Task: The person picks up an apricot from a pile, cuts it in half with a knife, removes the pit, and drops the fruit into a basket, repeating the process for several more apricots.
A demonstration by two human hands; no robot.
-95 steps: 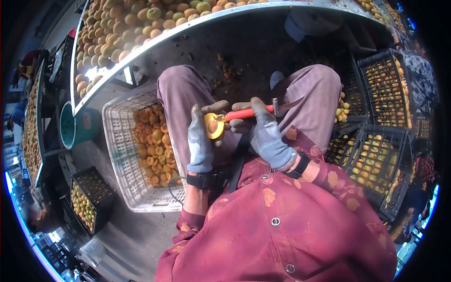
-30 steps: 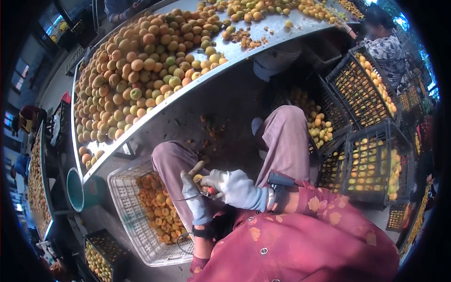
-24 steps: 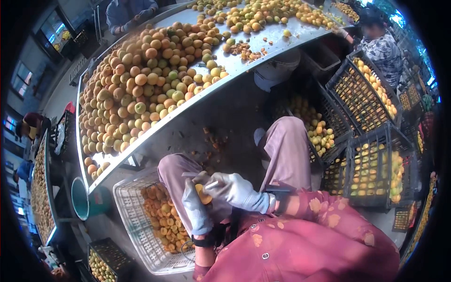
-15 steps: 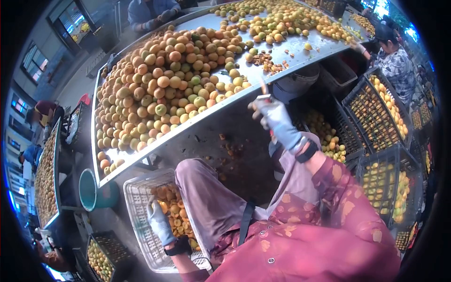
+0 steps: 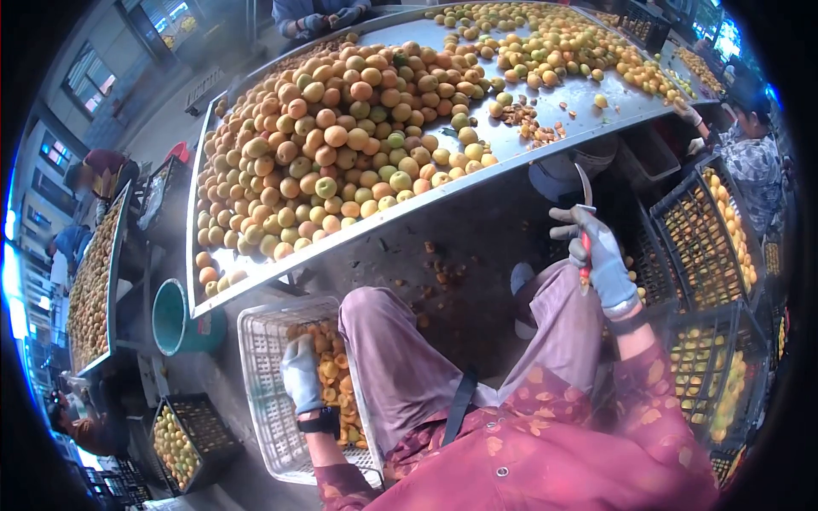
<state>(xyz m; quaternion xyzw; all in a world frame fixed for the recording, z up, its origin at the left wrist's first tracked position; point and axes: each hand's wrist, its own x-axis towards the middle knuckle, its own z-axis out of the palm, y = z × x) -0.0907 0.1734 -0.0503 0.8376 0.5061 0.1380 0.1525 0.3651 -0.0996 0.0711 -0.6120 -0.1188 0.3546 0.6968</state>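
Note:
My right hand (image 5: 603, 255), in a pale glove, grips a curved knife (image 5: 585, 249) by its red handle. The blade points up past the fingers, just off the table's front edge. My gloved left hand (image 5: 302, 373) hangs over a white plastic crate (image 5: 259, 396) beside my knee; its fingertips are turned away, so I cannot see what is in them. Split orange apricot pieces (image 5: 338, 383) lie in the crate near that hand. A big heap of whole apricots (image 5: 294, 140) covers the left part of the metal table (image 5: 503, 159).
Apricot scraps (image 5: 532, 128) sit near the table's edge. A teal bucket (image 5: 175, 319) stands left of the white crate. Black crates of apricots (image 5: 703, 234) are stacked at right, where a person in a patterned sleeve (image 5: 750, 166) works. Another person's gloved hands (image 5: 332, 19) show across the table.
My right hand with the knife has moved right and down, away from the table edge. My left hand stays over the white crate, its fingers turned. The whole view has shifted slightly.

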